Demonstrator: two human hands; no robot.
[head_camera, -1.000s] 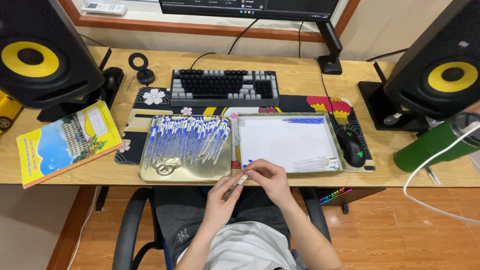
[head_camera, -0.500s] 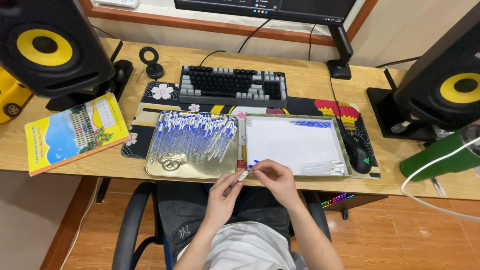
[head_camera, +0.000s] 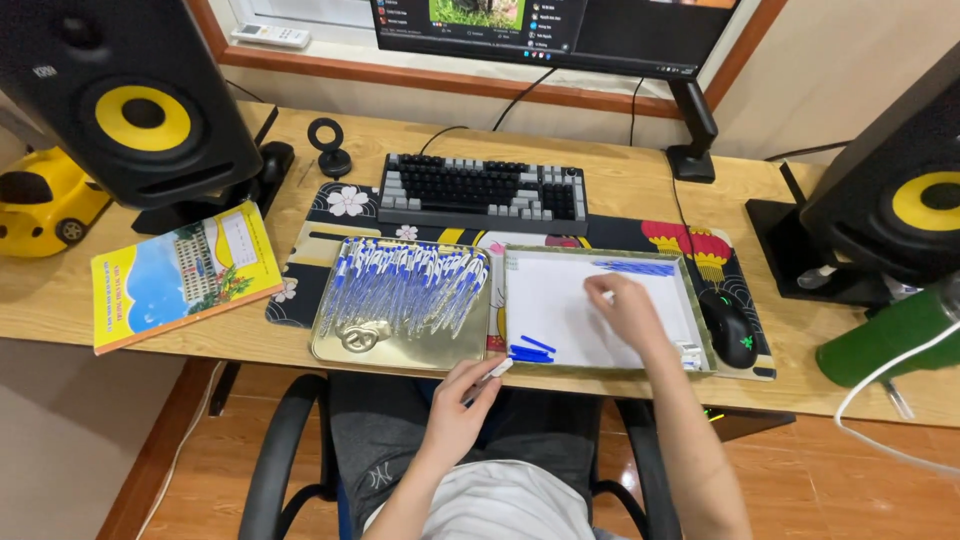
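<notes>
Both hands have parted: right hand (head_camera: 622, 304) reaches open-fingered into tray (head_camera: 700, 330), left hand (head_camera: 462, 405) grips pen (head_camera: 492, 375).

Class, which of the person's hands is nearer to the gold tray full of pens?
Left. The left hand is just below the gold tray's front right corner; the right hand is over the white tray beside it.

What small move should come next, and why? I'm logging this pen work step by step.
Probably the right hand picks one blue cap from the white tray, since it hovers just below that pile while the left hand holds an uncapped pen.
</notes>
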